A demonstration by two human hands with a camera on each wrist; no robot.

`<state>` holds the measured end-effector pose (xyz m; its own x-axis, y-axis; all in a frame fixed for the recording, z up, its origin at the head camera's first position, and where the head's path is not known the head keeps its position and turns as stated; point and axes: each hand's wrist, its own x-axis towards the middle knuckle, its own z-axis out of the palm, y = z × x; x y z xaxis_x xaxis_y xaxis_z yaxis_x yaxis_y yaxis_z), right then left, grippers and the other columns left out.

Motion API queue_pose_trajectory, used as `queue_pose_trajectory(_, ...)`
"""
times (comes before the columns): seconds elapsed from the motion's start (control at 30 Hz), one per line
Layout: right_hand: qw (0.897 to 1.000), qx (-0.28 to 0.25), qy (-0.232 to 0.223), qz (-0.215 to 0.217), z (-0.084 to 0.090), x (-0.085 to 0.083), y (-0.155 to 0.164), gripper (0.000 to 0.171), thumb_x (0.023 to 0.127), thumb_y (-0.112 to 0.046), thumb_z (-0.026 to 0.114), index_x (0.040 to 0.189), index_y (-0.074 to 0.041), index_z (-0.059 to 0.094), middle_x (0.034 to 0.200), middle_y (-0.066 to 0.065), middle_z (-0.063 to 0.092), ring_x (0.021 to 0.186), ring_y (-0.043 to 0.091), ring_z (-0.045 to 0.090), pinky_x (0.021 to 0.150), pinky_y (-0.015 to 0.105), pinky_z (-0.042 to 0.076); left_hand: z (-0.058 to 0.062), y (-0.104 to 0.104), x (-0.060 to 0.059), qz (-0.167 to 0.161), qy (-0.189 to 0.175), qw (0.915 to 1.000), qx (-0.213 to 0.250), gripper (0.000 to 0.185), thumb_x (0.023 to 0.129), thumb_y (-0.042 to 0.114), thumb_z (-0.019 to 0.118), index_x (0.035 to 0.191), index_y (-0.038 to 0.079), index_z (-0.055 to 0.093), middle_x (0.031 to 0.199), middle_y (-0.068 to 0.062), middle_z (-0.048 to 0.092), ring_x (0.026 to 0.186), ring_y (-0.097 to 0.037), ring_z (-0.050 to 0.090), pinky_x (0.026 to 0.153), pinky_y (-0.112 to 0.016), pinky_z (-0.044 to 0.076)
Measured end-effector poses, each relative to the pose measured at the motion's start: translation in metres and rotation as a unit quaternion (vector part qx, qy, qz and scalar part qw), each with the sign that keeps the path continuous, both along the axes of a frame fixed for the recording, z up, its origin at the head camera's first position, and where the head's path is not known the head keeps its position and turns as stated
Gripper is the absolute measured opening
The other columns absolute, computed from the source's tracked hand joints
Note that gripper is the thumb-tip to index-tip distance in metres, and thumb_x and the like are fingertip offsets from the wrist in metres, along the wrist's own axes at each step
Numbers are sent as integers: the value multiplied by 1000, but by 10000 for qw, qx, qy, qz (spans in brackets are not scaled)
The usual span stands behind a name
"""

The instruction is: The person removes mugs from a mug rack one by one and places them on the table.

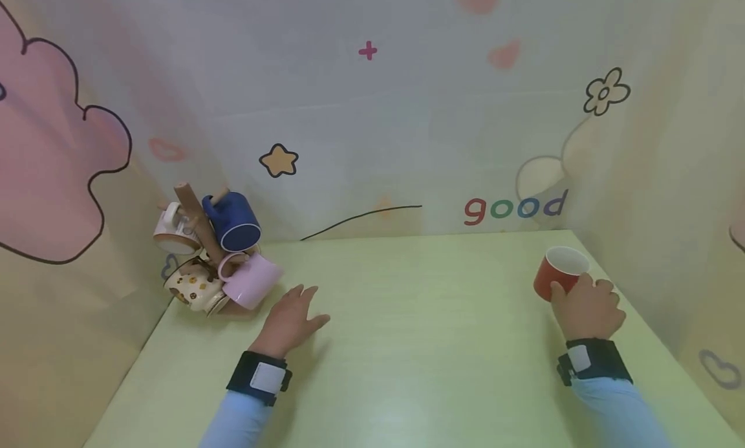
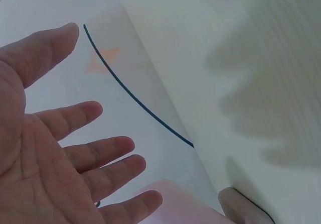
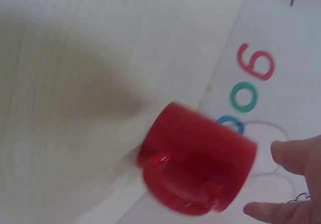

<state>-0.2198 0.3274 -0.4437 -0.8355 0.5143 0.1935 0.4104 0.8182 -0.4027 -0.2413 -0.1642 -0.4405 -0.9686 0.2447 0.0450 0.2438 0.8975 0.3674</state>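
Observation:
A red mug point(image 1: 550, 278) with a white inside stands upright near the table's right edge. My right hand point(image 1: 588, 309) is at its near side, overlapping it in the head view. In the right wrist view, the thumb and a finger point(image 3: 291, 156) spread just off the mug's rim, and the mug's handle point(image 3: 175, 186) faces the camera. My left hand point(image 1: 291, 322) hovers over the table with fingers extended and nothing in it. Just left of it is a pink mug point(image 1: 251, 281) hanging on a wooden mug tree point(image 1: 198, 215).
Also on the mug tree hang a blue mug point(image 1: 234, 225), a white and brown mug point(image 1: 174, 233) and a spotted cream mug point(image 1: 194, 288). The pale table point(image 1: 407, 344) meets a printed wall covering point(image 1: 372, 144) at the back and sides.

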Motion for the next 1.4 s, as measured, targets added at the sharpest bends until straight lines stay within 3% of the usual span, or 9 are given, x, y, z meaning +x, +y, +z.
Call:
queue_pose_trajectory(0.1,9975,240,175,647,1,-3,-27,57,96,-37,61,119,13,49,108,40,53,89,57,53,73,67,47,2,-13,6,116,43,9999,-46,64,93,31,70,142,-4,47,144,-33,43,134,-48,40,107,-59,35)
queue_pose_trajectory(0.17,9904,208,-145,1358,3,-5,-42,62,95,-41,63,127,11,49,115,40,54,94,56,56,76,67,49,4,-20,9,209,61,9997,-55,64,93,31,70,141,-5,48,144,-34,43,134,-48,40,107,-60,35)
queue_pose_trajectory(0.3,9501,-252,-1274,2837,12,-3,-76,79,94,-53,61,141,8,44,130,36,52,114,54,53,89,65,46,11,-33,13,357,85,9993,-24,64,94,32,68,141,-6,47,143,-35,42,132,-50,41,105,-60,36)
queue_pose_trajectory(0.43,9177,-496,-1841,3486,22,7,-111,86,89,-59,63,145,4,44,138,31,50,127,51,46,97,66,41,20,-43,13,375,157,9992,-50,64,95,32,67,140,-7,46,142,-36,43,130,-50,43,104,-60,38)
queue_pose_trajectory(0.6,9037,-396,-2029,3750,35,16,-139,85,84,-60,68,143,-1,50,136,27,54,127,48,48,97,65,41,37,-49,13,334,458,9984,34,62,94,30,68,138,-9,48,137,-33,49,125,-47,49,100,-59,41)
queue_pose_trajectory(0.9,9020,-94,-2095,3774,45,23,-152,83,81,-59,72,139,-3,54,132,24,58,122,45,52,94,65,43,68,-61,8,650,675,9953,248,62,96,32,64,140,-8,46,137,-33,49,118,-47,53,94,-62,44)
queue_pose_trajectory(1.1,8997,-30,-2141,3804,43,24,-157,81,81,-58,73,139,-4,55,131,23,60,122,44,53,93,64,44,89,-81,10,1376,898,9851,510,55,99,39,58,135,-2,54,127,-28,59,109,-47,58,83,-62,47)
queue_pose_trajectory(1.27,8990,4,-2143,3818,38,24,-159,81,81,-58,73,138,-3,56,129,23,61,120,44,55,92,64,45,108,-104,8,2358,997,9648,605,68,99,56,47,130,-5,54,114,-31,62,99,-48,60,69,-58,50)
queue_pose_trajectory(1.4,8984,-12,-2153,3829,33,23,-159,81,80,-59,73,137,-3,56,128,23,61,120,44,54,92,65,44,119,-119,4,2751,1112,9534,543,75,99,62,40,130,-4,55,107,-29,63,89,-45,61,58,-50,48)
